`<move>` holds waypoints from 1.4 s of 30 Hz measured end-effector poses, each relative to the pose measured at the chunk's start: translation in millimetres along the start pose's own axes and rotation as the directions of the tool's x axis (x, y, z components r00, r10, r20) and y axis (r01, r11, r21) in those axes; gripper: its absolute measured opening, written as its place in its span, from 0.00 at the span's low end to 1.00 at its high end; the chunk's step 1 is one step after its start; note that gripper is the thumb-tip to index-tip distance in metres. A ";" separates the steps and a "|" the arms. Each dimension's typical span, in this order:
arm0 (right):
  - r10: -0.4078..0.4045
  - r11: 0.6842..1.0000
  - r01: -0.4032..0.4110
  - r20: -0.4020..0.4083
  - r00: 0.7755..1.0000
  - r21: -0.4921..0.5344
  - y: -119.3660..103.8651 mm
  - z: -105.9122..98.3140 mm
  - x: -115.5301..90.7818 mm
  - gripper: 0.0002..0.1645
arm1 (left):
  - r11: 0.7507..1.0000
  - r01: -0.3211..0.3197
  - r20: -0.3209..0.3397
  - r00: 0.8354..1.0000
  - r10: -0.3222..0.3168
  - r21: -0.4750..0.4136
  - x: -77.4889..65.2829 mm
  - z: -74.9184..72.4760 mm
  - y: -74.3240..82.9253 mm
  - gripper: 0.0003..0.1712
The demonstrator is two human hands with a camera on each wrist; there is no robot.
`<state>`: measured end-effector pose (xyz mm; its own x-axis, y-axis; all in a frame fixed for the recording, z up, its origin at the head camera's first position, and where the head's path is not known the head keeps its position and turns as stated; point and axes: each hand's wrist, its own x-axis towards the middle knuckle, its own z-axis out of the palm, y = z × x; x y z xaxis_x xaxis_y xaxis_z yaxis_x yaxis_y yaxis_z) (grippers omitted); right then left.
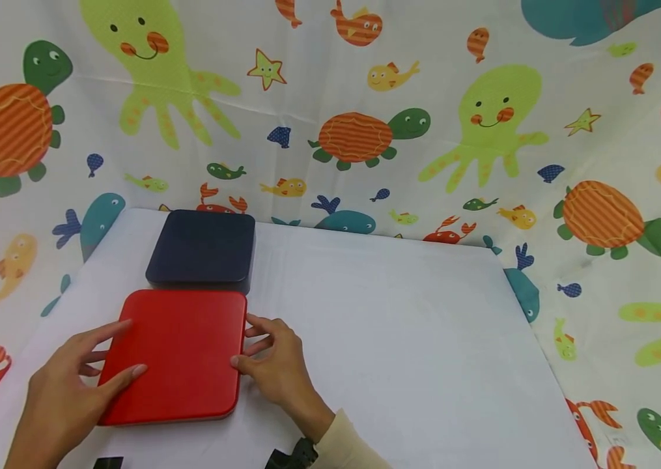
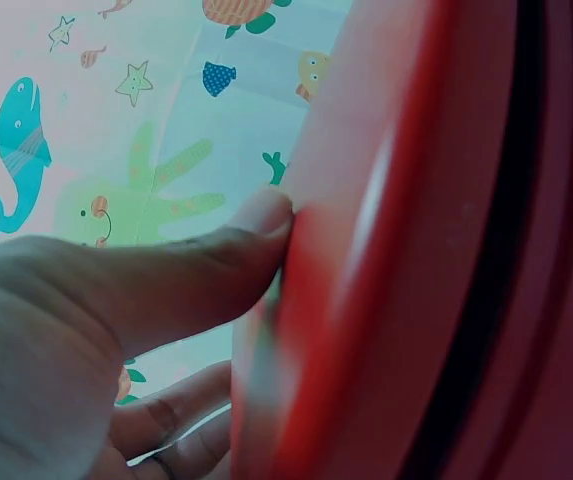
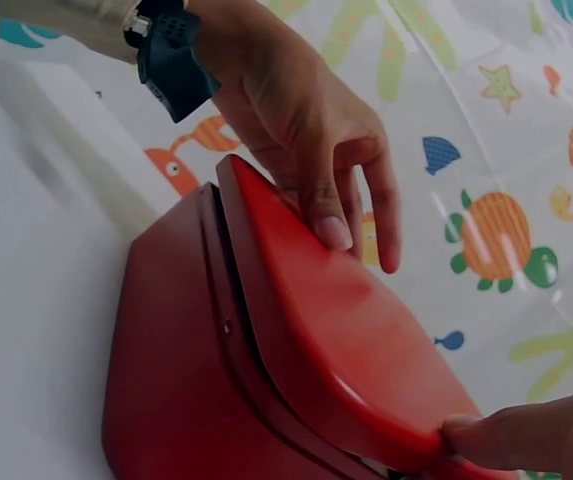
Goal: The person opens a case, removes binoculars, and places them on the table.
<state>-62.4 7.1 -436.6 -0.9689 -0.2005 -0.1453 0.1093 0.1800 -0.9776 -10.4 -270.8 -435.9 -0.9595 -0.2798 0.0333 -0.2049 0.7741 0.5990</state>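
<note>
A red, round-cornered tin box stands at the front left of the white table, its red lid on top. A dark gap runs between lid and body in both wrist views. My left hand holds the lid's left side, thumb over its top, index fingertip at its edge. From the right side my right hand grips the lid's edge, thumb on the rim and fingers along the side. The inside of the box is hidden.
Directly behind the red box sits a dark navy box of similar shape. The white table stretches to the right. A cloth with sea animals hangs behind and around it. A small black object shows at the front edge.
</note>
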 end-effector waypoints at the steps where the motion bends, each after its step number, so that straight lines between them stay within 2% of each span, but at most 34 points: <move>1: 0.000 1.000 0.000 0.000 1.000 0.001 -0.4 -1.3 -0.9 0.40 | 1.000 -0.011 -0.003 1.000 0.011 -0.003 -0.6 0.3 0.8 0.56; 13: -0.046 0.999 0.046 -0.008 0.999 -0.024 -1.7 -20.3 -10.2 0.41 | 0.996 -0.093 0.003 0.996 0.093 0.013 -2.1 5.3 15.6 0.52; 20: -0.035 0.999 0.034 -0.025 0.999 -0.026 -1.4 -33.4 -16.6 0.41 | 0.992 -0.129 0.015 0.992 0.129 -0.003 -4.7 10.3 27.0 0.52; 31: -0.035 0.998 0.031 -0.072 0.997 -0.054 3.7 -59.0 -24.8 0.40 | 0.980 -0.195 0.003 0.981 0.196 -0.035 -8.5 29.8 52.1 0.51; 42: -0.043 0.988 0.018 -0.158 0.987 -0.154 10.8 -88.8 -34.3 0.40 | 0.957 -0.287 -0.020 0.958 0.286 -0.049 -9.7 49.2 82.0 0.49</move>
<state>-47.8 101.4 -428.7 -0.9955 -0.0536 -0.0776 0.0563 0.3223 -0.9449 -27.4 -176.7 -426.5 -0.9739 -0.0576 0.2195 0.0889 0.7931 0.6026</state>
